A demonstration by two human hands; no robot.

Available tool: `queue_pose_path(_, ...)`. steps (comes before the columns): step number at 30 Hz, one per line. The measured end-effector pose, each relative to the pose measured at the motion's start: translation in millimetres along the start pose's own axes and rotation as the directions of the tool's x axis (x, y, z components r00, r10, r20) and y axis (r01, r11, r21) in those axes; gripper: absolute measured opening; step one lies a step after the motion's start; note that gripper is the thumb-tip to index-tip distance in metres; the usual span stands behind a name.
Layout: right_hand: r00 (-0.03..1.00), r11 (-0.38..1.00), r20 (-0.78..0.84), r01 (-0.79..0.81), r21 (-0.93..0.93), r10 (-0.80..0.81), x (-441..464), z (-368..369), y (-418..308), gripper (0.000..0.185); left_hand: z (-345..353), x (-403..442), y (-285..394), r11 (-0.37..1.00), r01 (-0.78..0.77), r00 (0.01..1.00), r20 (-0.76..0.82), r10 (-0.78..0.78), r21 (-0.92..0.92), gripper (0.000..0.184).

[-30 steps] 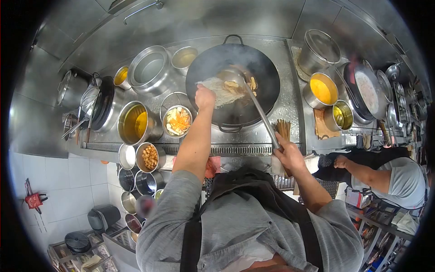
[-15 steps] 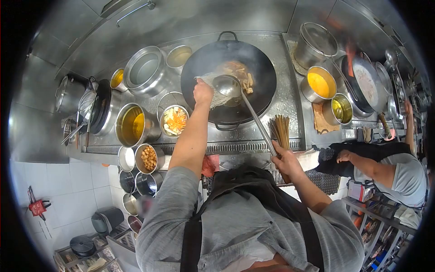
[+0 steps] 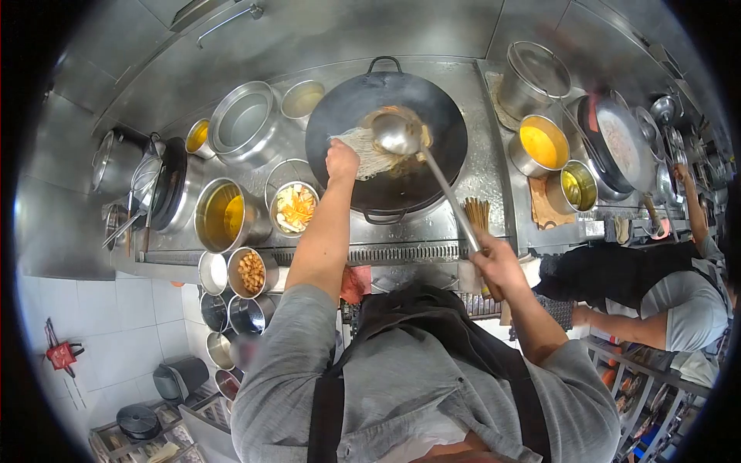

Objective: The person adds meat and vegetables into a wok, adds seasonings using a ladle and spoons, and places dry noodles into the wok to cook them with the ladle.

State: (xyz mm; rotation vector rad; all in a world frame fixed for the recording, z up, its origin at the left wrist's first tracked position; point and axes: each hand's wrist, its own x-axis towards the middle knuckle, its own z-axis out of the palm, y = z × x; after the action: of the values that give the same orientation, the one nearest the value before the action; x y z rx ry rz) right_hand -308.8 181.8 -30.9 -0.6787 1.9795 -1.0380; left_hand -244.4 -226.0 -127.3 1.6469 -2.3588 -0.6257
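Note:
A large black wok (image 3: pixel 417 193) sits on the stove, with pale thin noodles (image 3: pixel 369 157) in its left half and browned food beside them, partly covered by a ladle (image 3: pixel 451 193). My left hand (image 3: pixel 342 160) is closed at the left end of the noodles, above the wok's left side; its fingertips are partly hidden. The long metal handle of the ladle is in my right hand (image 3: pixel 498 262), fingers wrapped around it. The ladle's round bowl is over the middle of the wok. A bamboo brush (image 3: pixel 476 210) stands beside the ladle handle, partly behind my right hand.
Left of the wok stand a pot of yellow liquid (image 3: pixel 208 231), a pot of cut vegetables (image 3: pixel 296 231) and a pot of brown cubes (image 3: pixel 272 284). Right of it are a yellow-filled pot (image 3: pixel 515 163) and another wok (image 3: pixel 627 150). A co-worker (image 3: pixel 679 297) stands at right.
The ladle has shifted slightly, its rounded back now showing over the food. My right hand has moved a little to the right. The co-worker's near arm has lowered.

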Motion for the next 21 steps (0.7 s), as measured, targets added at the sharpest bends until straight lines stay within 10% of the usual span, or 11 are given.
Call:
queue_pose_path(10,0.936,0.817,-0.201,0.131,-0.561,-0.288,110.6,-16.0,-16.9,0.057,-14.6,0.2,-6.1,0.99,0.137,0.987,0.088,-0.133,-0.042,0.049)
queue_pose_path(16,0.995,0.997,-0.062,0.077,0.017,-0.076,112.2,16.2,-22.2,0.063,-8.6,-1.0,-5.9,0.995,0.094,0.993,0.07,-0.092,-0.03,0.043)
queue_pose_path(21,0.991,0.99,0.039,0.133,-0.047,-0.132,87.0,1.7,6.5,0.061,0.4,-3.9,-11.7,0.998,0.054,0.998,0.032,-0.053,-0.033,0.041)
